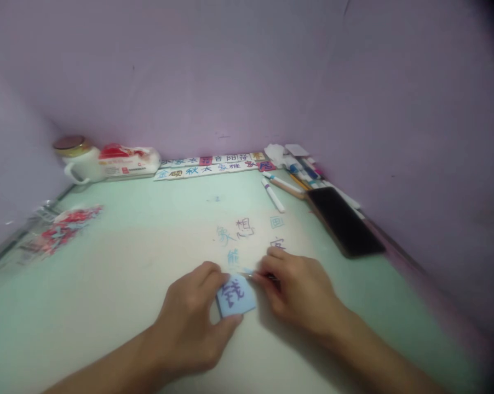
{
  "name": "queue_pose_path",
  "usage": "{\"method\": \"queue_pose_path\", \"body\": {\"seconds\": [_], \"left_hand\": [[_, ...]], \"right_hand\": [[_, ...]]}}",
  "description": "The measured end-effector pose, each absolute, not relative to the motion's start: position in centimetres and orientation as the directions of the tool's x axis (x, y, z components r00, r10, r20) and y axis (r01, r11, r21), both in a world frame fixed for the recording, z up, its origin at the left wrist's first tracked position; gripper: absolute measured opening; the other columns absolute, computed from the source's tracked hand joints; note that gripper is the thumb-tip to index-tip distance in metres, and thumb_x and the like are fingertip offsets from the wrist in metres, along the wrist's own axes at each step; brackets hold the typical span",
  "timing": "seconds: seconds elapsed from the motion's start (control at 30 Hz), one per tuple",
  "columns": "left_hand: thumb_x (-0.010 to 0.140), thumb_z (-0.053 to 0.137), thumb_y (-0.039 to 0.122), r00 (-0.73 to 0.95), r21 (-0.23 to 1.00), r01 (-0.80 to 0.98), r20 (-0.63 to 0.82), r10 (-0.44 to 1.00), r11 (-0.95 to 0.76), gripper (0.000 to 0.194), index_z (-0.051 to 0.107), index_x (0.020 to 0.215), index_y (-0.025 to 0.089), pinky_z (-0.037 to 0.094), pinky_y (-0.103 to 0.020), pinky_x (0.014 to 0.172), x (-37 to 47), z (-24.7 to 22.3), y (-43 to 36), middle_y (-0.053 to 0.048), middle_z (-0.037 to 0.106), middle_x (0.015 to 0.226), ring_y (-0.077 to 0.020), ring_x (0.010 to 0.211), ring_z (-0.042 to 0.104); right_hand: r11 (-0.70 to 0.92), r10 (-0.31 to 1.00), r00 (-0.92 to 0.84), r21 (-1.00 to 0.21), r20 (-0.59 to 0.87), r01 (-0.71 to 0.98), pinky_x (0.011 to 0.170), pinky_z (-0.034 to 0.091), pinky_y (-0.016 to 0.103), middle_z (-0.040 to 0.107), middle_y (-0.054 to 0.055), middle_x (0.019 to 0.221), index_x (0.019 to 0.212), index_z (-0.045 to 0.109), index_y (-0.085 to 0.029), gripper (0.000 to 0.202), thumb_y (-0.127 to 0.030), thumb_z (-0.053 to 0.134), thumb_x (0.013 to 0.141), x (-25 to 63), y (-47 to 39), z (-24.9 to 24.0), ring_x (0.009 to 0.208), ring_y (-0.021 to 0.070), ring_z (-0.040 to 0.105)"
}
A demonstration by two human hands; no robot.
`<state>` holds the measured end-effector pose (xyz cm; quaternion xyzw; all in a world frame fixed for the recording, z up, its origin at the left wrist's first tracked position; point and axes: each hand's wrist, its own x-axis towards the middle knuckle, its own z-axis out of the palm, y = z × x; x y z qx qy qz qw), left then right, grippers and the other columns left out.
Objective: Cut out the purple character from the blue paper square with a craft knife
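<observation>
Blue card point(233, 300) matt, papery — tissue pack point(128, 163) filmy plastic; tabletop point(107, 284) smooth; phone point(345, 221) smooth, glassy.

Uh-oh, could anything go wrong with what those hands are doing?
Maybe! The right hand holds a thin thing, too blurred to name, with its end close to the left hand; if it slipped, it might poke a finger. The left hand holds the blue square near its edges, so a hard push could twist it loose. And the white marker lying on the table might roll if bumped.
</observation>
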<state>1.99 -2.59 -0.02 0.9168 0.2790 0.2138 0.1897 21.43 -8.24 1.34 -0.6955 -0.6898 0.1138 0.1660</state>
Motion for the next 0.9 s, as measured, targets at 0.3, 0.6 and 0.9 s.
{"method": "queue_pose_path", "body": {"seconds": [0.3, 0.6, 0.9], "left_hand": [[0.074, 0.059, 0.026, 0.737, 0.470, 0.451, 0.283, 0.614, -0.758, 0.027, 0.055, 0.099, 0.017, 0.051, -0.034, 0.060, 2.07, 0.00, -2.74, -0.008, 0.056, 0.091, -0.0196, 0.073, 0.057], [0.072, 0.061, 0.024, 0.725, 0.482, 0.443, 0.303, 0.618, -0.756, 0.028, 0.055, 0.099, 0.017, 0.052, -0.036, 0.061, 2.01, -0.09, -2.80, -0.007, 0.056, 0.093, -0.0202, 0.075, 0.058], [0.073, 0.062, 0.024, 0.752, 0.495, 0.403, 0.300, 0.587, -0.769, 0.028, 0.055, 0.099, 0.017, 0.052, -0.034, 0.061, 1.93, -0.23, -2.42, -0.007, 0.055, 0.092, -0.0194, 0.075, 0.058]], "right_hand": [[0.035, 0.996, -0.001, -0.397, 0.086, 0.917, 0.052, 0.024, 0.027, 0.058, 0.001, 0.071, 0.068, 0.060, -0.018, 0.019, -0.024, 0.049, 0.082, 21.30, -8.53, 0.82, 0.055, 0.0117, 0.048], [0.061, 0.990, -0.005, -0.395, 0.140, 0.916, 0.050, 0.022, 0.028, 0.055, 0.001, 0.068, 0.067, 0.058, -0.018, 0.022, -0.024, 0.046, 0.084, 20.99, -9.05, 0.46, 0.050, 0.0108, 0.043], [-0.023, 0.995, 0.064, -0.461, 0.073, 0.887, 0.053, 0.028, 0.027, 0.060, 0.001, 0.071, 0.068, 0.060, -0.018, 0.018, -0.025, 0.050, 0.082, 21.20, -8.84, 0.96, 0.058, 0.0135, 0.051]]}}
